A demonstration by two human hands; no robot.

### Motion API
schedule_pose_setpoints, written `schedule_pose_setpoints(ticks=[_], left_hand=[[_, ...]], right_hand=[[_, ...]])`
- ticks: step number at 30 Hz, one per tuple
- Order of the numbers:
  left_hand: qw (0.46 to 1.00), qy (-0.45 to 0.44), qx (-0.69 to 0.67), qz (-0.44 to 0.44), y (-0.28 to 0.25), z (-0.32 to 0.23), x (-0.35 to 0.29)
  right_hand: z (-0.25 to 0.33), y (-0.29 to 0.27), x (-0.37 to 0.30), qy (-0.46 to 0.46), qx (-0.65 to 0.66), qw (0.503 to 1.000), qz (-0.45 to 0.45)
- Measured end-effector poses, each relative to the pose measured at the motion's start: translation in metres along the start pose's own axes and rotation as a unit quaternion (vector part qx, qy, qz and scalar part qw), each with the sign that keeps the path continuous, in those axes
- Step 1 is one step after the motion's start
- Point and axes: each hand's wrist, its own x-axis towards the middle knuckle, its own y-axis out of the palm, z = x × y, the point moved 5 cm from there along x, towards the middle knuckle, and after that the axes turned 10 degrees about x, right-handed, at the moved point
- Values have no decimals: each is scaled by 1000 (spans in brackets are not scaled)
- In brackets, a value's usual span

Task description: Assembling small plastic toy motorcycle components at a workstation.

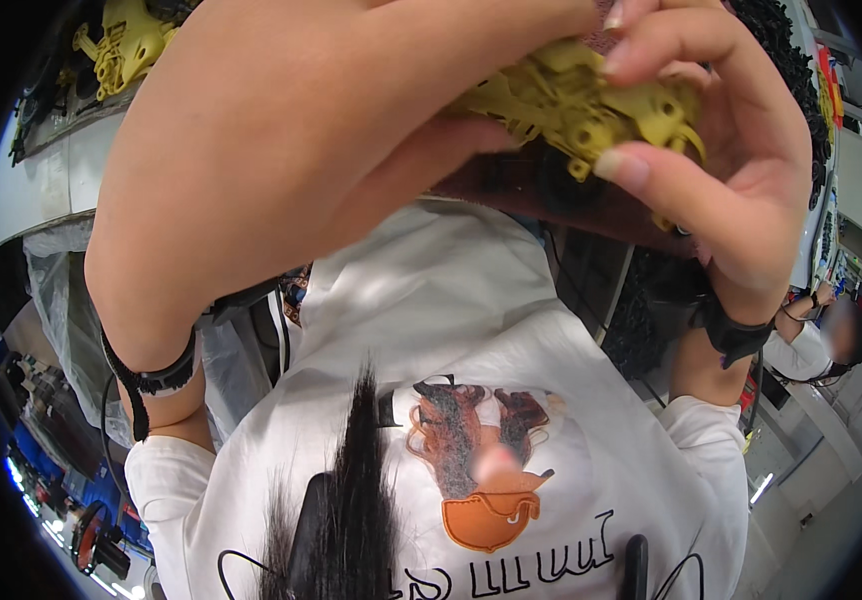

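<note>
A yellow moulded plastic part (641, 112), with several holes and small lugs, is held up near the top of the view. My right hand (751, 150) grips its right end, thumb in front and fingers curled over the upper edge. Very close to the camera, my left hand (321, 110) comes in from the left and closes about the part's left end. Its thumb lies along the lower side, a little blurred, and its fingertips are mostly hidden. Dark, rounded shapes show beneath the part, too shaded to name.
More yellow plastic parts (126, 50) lie at the far left, by a white surface (46, 185). Many small black pieces (786, 45) are heaped along the right. Clear plastic sheeting (56, 280) hangs at the left. Another person (821, 340) is off to the right.
</note>
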Motion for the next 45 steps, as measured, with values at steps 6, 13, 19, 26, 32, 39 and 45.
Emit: schedule_pose_setpoints(ticks=[6,13,19,26,32,39,45], left_hand=[[1000,-5,-3,23,-9,-1,-19],[999,-18,4,47,-6,8,-19],[997,-26,9,66,1,14,-17],[996,-30,14,87,-1,6,-20],[994,-63,7,83,-1,0,-20],[992,-114,11,50,3,-7,-24],[984,-152,77,52,-1,-9,-33]], right_hand=[[-1,4,-14,69,-21,991,-115],[-8,9,-29,-8,-71,991,-112],[-14,17,-31,-7,-145,984,-107],[-7,21,-33,-30,-255,953,-161],[0,30,-41,1,-277,933,-229],[-12,28,-47,59,-217,934,-278],[-15,33,-48,41,8,934,-356]])
